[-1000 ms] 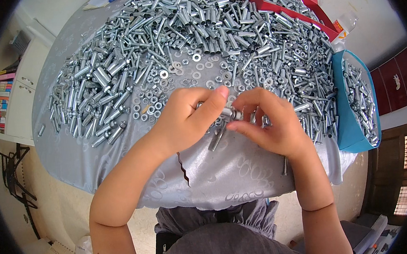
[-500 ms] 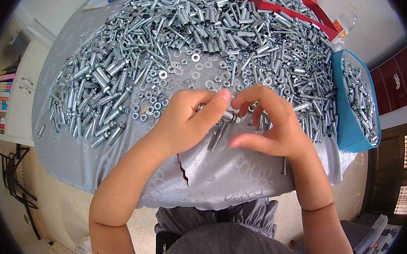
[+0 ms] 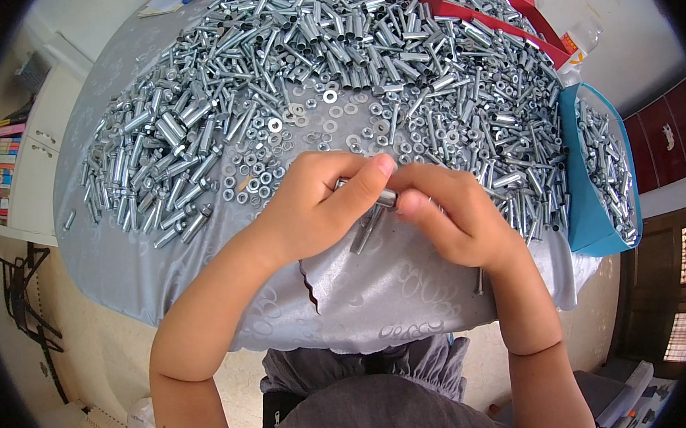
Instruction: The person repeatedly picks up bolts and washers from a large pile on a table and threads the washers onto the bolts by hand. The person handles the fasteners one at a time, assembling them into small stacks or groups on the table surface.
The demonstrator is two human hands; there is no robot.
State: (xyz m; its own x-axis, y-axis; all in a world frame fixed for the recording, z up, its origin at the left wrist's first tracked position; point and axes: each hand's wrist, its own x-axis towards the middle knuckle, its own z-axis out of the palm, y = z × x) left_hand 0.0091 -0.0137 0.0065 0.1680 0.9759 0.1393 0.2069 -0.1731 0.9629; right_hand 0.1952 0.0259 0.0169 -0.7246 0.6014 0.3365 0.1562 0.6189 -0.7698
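A shiny metal sleeve anchor bolt (image 3: 384,198) lies across the space between my hands, above the near part of the table. My left hand (image 3: 318,204) is closed around one end of it, thumb along the top. At the other end, my right hand (image 3: 464,212) is closed, with thumb and forefinger pinching near the bolt's tip; the fingers hide what is on that tip. Just below the hands a loose metal sleeve or bolt (image 3: 366,232) rests on the grey tablecloth (image 3: 381,299). Washers (image 3: 329,97) and nuts (image 3: 260,189) lie scattered beyond my hands.
Large heaps of bolts and sleeves (image 3: 322,28) cover the far table, with assembled anchors (image 3: 171,138) at left. A red box (image 3: 496,8) and a blue box (image 3: 595,180) of hardware stand at right. A single bolt (image 3: 480,280) lies by my right wrist.
My right hand's fingers were spread apart around the anchor bolt's end; now they have closed in on it. My left hand keeps its hold, almost unmoved.
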